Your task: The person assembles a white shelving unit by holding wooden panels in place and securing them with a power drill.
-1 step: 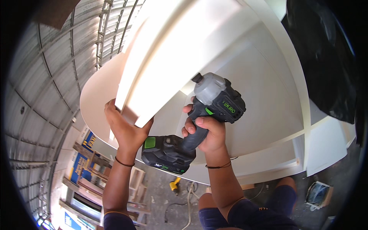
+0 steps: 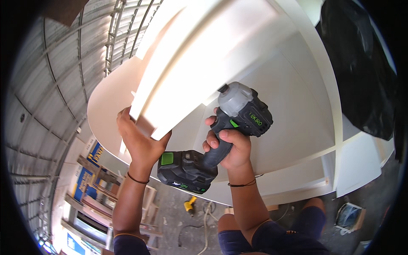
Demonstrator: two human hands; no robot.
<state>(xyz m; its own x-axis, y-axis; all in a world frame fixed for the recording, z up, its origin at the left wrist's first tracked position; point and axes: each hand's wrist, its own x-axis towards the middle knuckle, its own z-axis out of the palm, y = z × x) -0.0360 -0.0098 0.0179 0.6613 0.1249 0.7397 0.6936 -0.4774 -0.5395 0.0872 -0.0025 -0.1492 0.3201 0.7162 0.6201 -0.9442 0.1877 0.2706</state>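
Note:
My left hand [image 2: 143,142] grips the near end of a long white boxed panel [image 2: 187,80], thumb on its right side and fingers round its left. Overexposure washes out much of this panel. In my right hand [image 2: 231,148] is a black and grey cordless impact driver [image 2: 244,108], its nose pointing up and left beside the panel's right edge. I cannot make out a bit in the nose. The driver's battery pack [image 2: 187,170], with a green button, hangs close to my left wrist. Behind both hands spreads a large white cabinet-like structure [image 2: 293,97] with curved-looking edges.
Black plastic sheeting [image 2: 357,72] drapes at the far right. On the concrete floor lie a yellow tool [image 2: 190,205], a cable [image 2: 207,229] and a small open box [image 2: 349,216]. Wooden frames [image 2: 106,187] stand at the lower left, below a corrugated metal wall [image 2: 42,93].
The driver and my right hand sit very slightly farther right in the picture. The whole view has shifted a little; both hands keep their hold.

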